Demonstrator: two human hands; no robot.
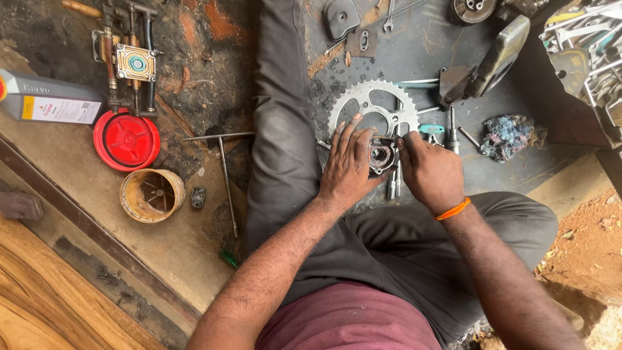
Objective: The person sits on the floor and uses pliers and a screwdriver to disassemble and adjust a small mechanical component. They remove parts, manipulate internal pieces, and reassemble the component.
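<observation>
Greasy metal hub (381, 155) clasped between left hand (348, 163), right hand (429, 170).

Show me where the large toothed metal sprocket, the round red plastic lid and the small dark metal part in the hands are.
large toothed metal sprocket (353, 97), head view, upper-left rim
round red plastic lid (127, 139), head view, centre
small dark metal part (381, 154), head view, middle

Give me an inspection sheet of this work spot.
Surface: dirty, oil-stained floor.
Job's things: small round metal part, gripped between both hands, above a toothed sprocket.
Clutter: red lid, tan cup, grey bottle, T-handle wrench, rag, loose spanners.
Grippers: left hand and right hand, fingers closed on the part.
Cables: nothing seen.
Surroundings: wooden plank, sandy ground.
</observation>
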